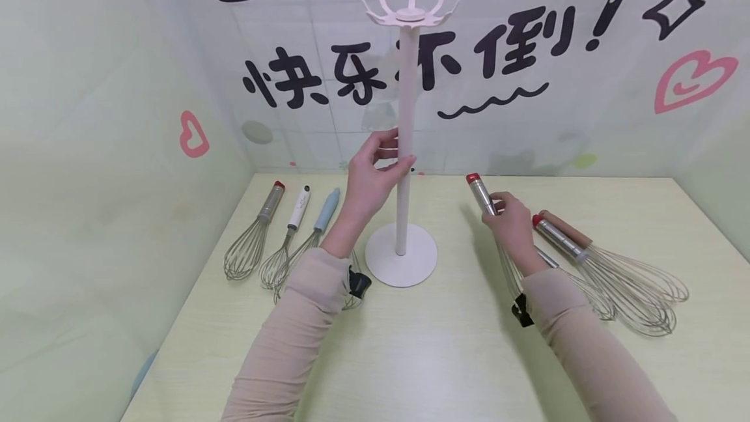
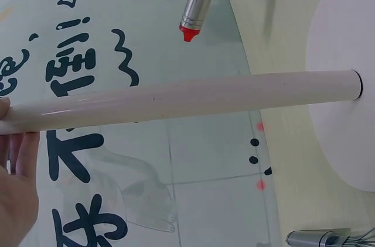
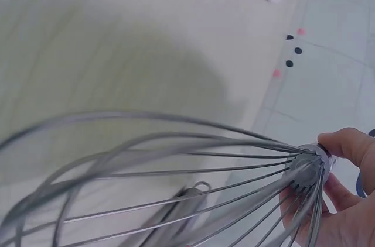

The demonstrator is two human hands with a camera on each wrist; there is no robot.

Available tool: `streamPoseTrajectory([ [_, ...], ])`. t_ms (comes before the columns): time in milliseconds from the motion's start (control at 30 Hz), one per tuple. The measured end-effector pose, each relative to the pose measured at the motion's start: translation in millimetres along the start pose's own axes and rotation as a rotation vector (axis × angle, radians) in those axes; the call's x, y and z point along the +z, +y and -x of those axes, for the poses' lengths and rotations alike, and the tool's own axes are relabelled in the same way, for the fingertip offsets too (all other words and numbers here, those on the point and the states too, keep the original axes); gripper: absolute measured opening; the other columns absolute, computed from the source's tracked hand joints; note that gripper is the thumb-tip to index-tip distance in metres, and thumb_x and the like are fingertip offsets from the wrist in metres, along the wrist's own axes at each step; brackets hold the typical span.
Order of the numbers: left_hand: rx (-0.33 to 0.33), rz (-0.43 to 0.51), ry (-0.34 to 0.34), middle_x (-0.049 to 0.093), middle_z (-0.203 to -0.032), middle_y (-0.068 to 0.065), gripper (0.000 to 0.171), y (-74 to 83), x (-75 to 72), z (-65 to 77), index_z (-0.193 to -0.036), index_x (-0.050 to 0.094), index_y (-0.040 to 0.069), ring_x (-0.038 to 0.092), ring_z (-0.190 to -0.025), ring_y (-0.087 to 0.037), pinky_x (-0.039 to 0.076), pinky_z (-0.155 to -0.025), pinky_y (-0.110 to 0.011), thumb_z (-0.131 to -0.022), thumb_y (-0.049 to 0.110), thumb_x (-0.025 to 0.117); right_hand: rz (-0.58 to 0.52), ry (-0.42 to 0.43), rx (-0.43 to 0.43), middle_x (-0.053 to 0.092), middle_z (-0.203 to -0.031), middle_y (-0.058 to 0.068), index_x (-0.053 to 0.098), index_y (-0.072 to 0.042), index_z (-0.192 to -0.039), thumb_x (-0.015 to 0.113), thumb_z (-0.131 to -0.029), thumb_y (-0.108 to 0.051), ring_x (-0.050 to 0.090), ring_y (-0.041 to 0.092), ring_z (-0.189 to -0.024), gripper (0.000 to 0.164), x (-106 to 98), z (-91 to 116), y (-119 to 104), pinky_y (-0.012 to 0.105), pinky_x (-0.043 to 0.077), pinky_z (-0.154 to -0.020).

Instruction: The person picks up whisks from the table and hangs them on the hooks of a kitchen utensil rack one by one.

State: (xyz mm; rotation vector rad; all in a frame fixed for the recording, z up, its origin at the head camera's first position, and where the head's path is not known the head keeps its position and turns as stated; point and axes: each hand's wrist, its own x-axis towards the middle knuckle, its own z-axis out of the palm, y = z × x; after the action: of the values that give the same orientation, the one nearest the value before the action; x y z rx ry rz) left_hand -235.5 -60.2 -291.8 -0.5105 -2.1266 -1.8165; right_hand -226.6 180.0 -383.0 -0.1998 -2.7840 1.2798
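Note:
My left hand [image 1: 372, 178] grips the pole of a white stand [image 1: 407, 96], thumb on one side and fingers round the other. The stand is upright on a round base and topped by a ring of prongs. To its right, my right hand [image 1: 511, 223] holds a whisk [image 1: 482, 194] by its silver, red-tipped handle. That handle tilts up to the left, wires hanging down behind the wrist. In the right wrist view the wire loops [image 3: 306, 168] spread close before the camera, above the table. The left wrist view shows the pole [image 2: 193, 98] running to the base.
On the left lie a red-tipped whisk [image 1: 272, 204], a white-handled whisk [image 1: 299, 207] and a blue-handled whisk [image 1: 327, 210]; my left forearm covers more wires. Right of my right hand lie a red-tipped whisk [image 1: 559, 238] and a brown-handled whisk [image 1: 565, 228]. A printed curtain [image 1: 469, 142] stands behind the table.

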Motion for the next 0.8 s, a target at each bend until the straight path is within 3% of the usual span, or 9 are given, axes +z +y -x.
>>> streamPoseTrajectory([
  [233,-0.005,-0.006,0.000,0.062,-0.115,-0.020,0.041,-0.8,0.7,-0.8,-0.124,0.056,0.000,0.062,-0.102,-0.029,0.059,-0.088,-0.032,-0.085,0.004,0.068,-0.075,0.048,-0.037,0.059,-0.120,0.028,0.047,0.002,-0.134,0.058,-0.086,-0.003,0.061,0.039,-0.106,0.050,-9.1,2.0,-16.1,0.035,0.055,-0.079],
  [400,-0.008,-0.006,-0.003,0.061,-0.116,-0.019,0.040,-0.9,0.6,-0.8,-0.124,0.056,0.001,0.062,-0.102,-0.028,0.060,-0.087,-0.031,-0.086,0.004,0.068,-0.131,0.069,-0.052,0.059,-0.119,0.026,0.048,0.000,-0.134,0.058,-0.087,-0.004,0.062,0.038,-0.107,0.048,-16.8,2.8,-26.6,0.029,0.054,-0.075],
  [600,-0.019,-0.002,-0.005,0.061,-0.116,-0.018,0.039,-1.2,0.8,-0.9,-0.123,0.056,0.001,0.062,-0.101,-0.028,0.060,-0.087,-0.032,-0.086,0.004,0.068,-0.208,0.043,-0.051,0.053,-0.126,0.022,0.045,-0.003,-0.138,0.058,-0.089,-0.007,0.058,0.034,-0.112,0.051,-28.4,4.4,-35.9,0.023,0.052,-0.077],
  [800,-0.021,-0.002,-0.007,0.061,-0.115,-0.018,0.039,-1.4,0.6,-1.2,-0.122,0.056,0.001,0.061,-0.100,-0.027,0.059,-0.087,-0.031,-0.086,0.005,0.068,-0.250,-0.008,-0.037,0.047,-0.134,0.020,0.038,-0.005,-0.143,0.059,-0.091,-0.009,0.051,0.034,-0.121,0.057,-43.2,5.7,-50.3,0.033,0.050,-0.092],
])
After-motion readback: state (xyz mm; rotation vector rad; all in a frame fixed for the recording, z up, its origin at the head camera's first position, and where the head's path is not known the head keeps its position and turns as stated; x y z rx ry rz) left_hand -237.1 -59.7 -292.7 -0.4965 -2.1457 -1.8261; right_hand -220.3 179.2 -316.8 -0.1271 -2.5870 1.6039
